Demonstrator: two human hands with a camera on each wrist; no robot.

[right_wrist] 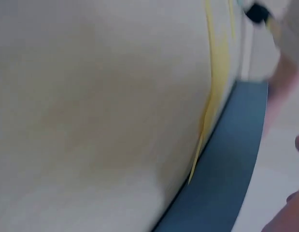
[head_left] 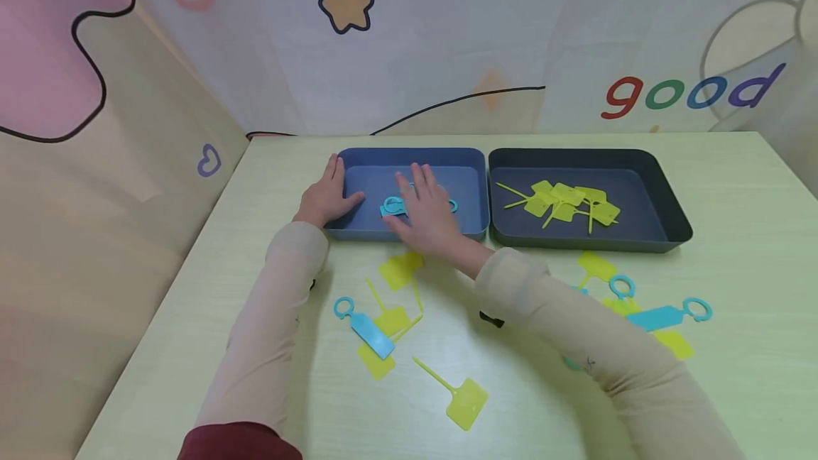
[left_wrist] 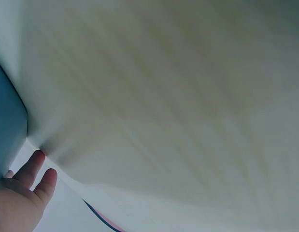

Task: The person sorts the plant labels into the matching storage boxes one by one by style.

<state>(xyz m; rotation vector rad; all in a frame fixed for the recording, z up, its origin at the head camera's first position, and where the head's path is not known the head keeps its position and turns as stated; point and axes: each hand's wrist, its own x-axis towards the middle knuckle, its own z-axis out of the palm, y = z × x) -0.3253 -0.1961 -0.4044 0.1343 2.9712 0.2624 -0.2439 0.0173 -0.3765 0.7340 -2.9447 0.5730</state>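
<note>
My left hand (head_left: 324, 194) rests at the left wall of the blue-grey tray (head_left: 412, 157), with its thumb reaching over the rim and its fingers fairly straight. In the left wrist view, the fingers (left_wrist: 31, 171) show beside the tray wall (left_wrist: 7, 121). Over the same tray's inside hangs my right hand (head_left: 429, 217), its fingers extended and nothing visibly held. Beneath and beside it lie light-blue tags (head_left: 386, 211) with ring ends, partly hidden by the hand. Only fingertips of the right hand show at the edge of the right wrist view.
A darker tray (head_left: 639, 194) adjoins on the right, holding several yellow tags (head_left: 565, 194) with thin stems. On the table in front lie more yellow tags (head_left: 468, 403) and a blue tag (head_left: 372, 336). A mixed pile with blue tags (head_left: 658, 318) lies partly under the right forearm.
</note>
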